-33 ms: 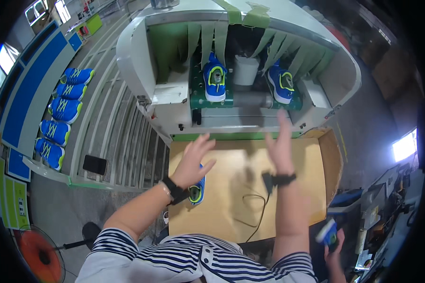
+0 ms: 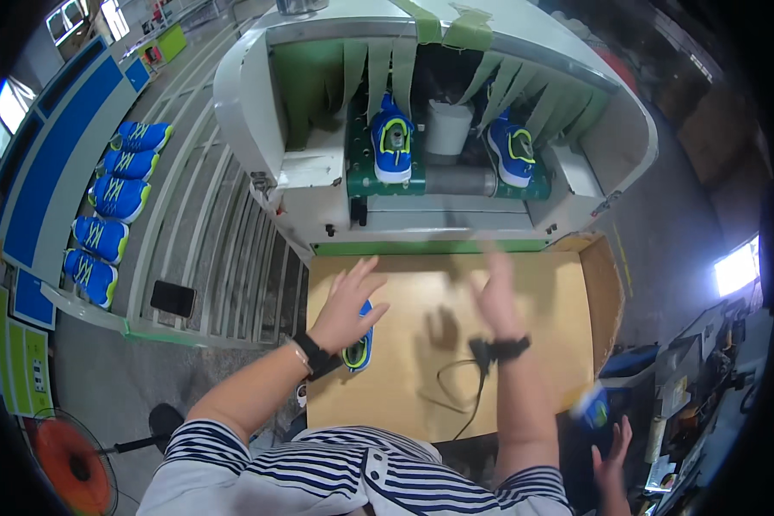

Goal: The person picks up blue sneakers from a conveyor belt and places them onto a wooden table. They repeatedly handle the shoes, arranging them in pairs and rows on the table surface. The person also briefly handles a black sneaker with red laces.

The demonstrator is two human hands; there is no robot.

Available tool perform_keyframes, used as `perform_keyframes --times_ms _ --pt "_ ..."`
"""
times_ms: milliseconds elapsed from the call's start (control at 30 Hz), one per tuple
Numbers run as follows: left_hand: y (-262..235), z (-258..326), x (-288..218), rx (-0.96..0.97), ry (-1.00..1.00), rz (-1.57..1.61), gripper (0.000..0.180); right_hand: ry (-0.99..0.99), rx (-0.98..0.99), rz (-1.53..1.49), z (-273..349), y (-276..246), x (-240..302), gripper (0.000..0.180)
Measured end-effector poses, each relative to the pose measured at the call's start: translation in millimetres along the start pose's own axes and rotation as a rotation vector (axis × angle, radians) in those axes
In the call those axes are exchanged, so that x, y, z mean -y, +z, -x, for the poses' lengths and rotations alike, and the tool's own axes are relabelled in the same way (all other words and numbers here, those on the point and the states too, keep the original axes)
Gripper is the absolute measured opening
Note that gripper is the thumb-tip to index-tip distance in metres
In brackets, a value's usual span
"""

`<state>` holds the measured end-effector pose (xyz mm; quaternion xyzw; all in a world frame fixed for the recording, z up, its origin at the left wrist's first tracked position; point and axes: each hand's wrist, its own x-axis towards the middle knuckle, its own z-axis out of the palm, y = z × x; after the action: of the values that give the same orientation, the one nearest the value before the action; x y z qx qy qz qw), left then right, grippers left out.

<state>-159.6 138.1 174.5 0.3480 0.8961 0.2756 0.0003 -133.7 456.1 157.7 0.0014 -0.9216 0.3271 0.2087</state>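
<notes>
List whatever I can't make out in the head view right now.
All in the head view:
- Table shoe: partly hidden by the left hand.
- Right hand: finger outlines blurred.
- Machine: inside partly hidden by strips.
- Co-worker's hand: the nearby blue shoe is blurred; contact unclear.
- Fan: bottom cut off by the lower edge.

Daylight is glaring white through a window [image 2: 10, 112] at upper left, and a bright rectangle [image 2: 738, 267] is blowing out at right. The tan tabletop [image 2: 542, 370] is catching soft light, with blurry shadows falling beside the right hand [image 2: 497, 301], which is smearing with motion. The left hand [image 2: 344, 310] is showing more crisply; a sneaker [image 2: 592, 406] at lower right is blurring. Fisheye distortion is bending the slatted rack [image 2: 202, 202], and blackness is swallowing the corners.
</notes>
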Motion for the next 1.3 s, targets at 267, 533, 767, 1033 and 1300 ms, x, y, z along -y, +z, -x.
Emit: perform_keyframes --times_ms 267,533,767,1033,1300 --pt "84 95 5 -0.102 -0.454 0.416 0.074 0.152 0.679 0.259 258 33 38 0.082" --pt "96 99 14 -0.037 -0.414 0.358 0.074 0.645 -0.233 -0.229 165 23 -31 0.084" --pt "106 94 18 -0.024 -0.357 0.343 0.076 0.485 0.027 0.237 84 20 -126 0.080" --pt "96 97 20 0.056 -0.404 0.391 0.080 0.277 0.682 -0.082 50 -17 -25 0.055" --pt "96 97 19 0.022 -0.384 0.375 0.079 0.471 0.266 -0.161 108 76 -1 0.068"
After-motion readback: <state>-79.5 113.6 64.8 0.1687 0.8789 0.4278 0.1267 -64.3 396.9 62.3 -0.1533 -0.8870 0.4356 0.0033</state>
